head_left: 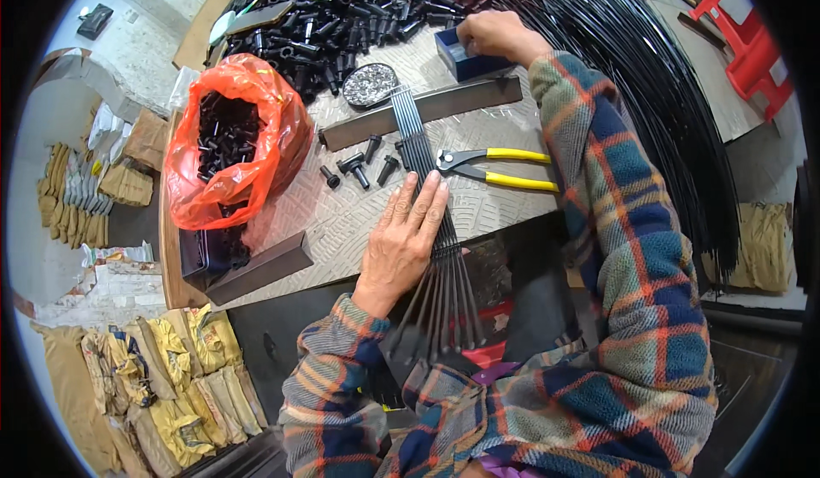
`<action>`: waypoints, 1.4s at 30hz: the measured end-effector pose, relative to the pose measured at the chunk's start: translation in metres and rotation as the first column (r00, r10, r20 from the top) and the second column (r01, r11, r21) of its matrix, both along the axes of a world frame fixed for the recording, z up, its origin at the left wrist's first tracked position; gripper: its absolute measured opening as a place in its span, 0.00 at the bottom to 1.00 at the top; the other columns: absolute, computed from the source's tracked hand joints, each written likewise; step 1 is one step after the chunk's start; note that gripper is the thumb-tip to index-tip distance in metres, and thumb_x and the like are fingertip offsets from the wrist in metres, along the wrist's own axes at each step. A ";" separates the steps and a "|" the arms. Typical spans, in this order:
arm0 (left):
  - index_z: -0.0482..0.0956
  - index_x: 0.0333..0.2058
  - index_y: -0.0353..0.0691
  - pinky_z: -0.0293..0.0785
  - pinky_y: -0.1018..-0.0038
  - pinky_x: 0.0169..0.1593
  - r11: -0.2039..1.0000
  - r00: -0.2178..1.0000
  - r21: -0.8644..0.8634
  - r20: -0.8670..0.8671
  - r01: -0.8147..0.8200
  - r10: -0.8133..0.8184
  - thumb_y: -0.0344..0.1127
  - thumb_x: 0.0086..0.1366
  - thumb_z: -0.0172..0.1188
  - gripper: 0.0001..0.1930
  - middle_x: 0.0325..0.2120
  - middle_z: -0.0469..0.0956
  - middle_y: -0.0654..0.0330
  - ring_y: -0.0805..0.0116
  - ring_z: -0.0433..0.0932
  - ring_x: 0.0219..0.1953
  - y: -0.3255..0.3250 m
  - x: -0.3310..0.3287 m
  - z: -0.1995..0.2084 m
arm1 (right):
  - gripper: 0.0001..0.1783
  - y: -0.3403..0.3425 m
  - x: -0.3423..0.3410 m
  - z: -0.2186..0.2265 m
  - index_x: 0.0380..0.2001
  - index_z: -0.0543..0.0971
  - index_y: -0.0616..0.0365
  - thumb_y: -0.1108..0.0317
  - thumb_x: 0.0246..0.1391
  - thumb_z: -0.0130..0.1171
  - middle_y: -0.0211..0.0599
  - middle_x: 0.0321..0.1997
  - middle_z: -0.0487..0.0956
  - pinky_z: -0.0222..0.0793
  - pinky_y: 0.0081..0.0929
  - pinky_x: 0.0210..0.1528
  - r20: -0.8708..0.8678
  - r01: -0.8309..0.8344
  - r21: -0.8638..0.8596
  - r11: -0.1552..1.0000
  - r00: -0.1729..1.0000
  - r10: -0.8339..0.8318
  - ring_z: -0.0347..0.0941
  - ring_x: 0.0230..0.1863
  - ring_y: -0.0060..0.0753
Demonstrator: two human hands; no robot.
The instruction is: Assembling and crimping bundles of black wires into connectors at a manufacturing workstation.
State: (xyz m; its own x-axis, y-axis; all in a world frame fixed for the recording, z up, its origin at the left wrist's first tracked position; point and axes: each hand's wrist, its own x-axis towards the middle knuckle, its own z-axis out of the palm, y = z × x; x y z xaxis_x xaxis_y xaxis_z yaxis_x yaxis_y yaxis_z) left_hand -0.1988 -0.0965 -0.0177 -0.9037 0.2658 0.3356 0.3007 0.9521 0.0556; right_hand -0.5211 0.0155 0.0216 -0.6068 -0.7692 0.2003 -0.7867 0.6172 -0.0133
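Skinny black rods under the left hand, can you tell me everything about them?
The skinny black rods lie side by side in a flat row. They look like wire or cable, but the exact material isn't clear. Their upper parts shine bluish grey and cross over a dark bar, ending near some silvery bits. The left hand lies flat on them. Below it, they stick out past the tabletop and fan apart.

My L hand (400, 243) lies flat on a bundle of thin blk rods (413, 140), and my R hand (506, 35) is in the sm. blue box (474, 67), fingertips hidden! Yellow-handled pincers (512, 154) just R of the rods, red plastic bag (286, 140) w/ blk fittings (229, 132) far L, rd. dish (369, 105) of metal bits (371, 83) up top.
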 end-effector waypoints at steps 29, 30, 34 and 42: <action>0.72 0.45 0.30 0.73 0.79 0.45 0.242 0.943 0.935 -0.191 0.260 -0.273 0.24 0.58 0.55 0.15 0.38 0.77 0.52 0.71 0.76 0.40 0.042 0.038 0.129 | 0.14 0.105 0.282 0.101 0.36 0.80 0.53 0.78 0.43 0.59 0.33 0.26 0.69 0.64 0.18 0.20 -0.380 -0.489 -0.640 0.593 0.872 0.309 0.68 0.21 0.22; 0.73 0.44 0.29 0.73 0.79 0.44 0.202 0.946 0.954 -0.161 0.222 -0.281 0.24 0.58 0.55 0.14 0.37 0.77 0.52 0.71 0.76 0.39 0.042 0.038 0.128 | 0.14 0.104 0.281 0.100 0.36 0.80 0.53 0.78 0.44 0.58 0.33 0.26 0.69 0.64 0.19 0.20 -0.385 -0.478 -0.641 0.600 0.877 0.287 0.68 0.21 0.21; 0.74 0.43 0.30 0.73 0.80 0.43 0.215 0.957 0.955 -0.148 0.203 -0.248 0.25 0.58 0.55 0.13 0.34 0.78 0.54 0.71 0.77 0.38 0.044 0.041 0.132 | 0.13 0.099 0.279 0.090 0.36 0.80 0.53 0.78 0.44 0.58 0.32 0.26 0.70 0.63 0.18 0.22 -0.303 -0.450 -0.726 0.520 0.888 0.346 0.67 0.24 0.20; 0.75 0.42 0.31 0.73 0.82 0.38 0.302 0.970 0.934 -0.134 0.191 -0.202 0.26 0.58 0.56 0.12 0.30 0.79 0.56 0.75 0.77 0.33 0.041 0.039 0.131 | 0.14 0.094 0.283 0.084 0.37 0.80 0.50 0.77 0.45 0.58 0.30 0.24 0.69 0.64 0.16 0.23 -0.249 -0.396 -0.783 0.480 0.906 0.342 0.66 0.24 0.22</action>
State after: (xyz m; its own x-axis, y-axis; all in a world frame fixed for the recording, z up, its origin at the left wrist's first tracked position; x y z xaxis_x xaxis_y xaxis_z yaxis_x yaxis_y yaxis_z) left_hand -0.1599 -0.0557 0.1131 -0.8757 -0.0498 0.4803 0.4658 0.1751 0.8674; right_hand -0.2382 0.1099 0.1061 -0.2750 -0.4144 0.8675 -0.9554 0.0167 -0.2949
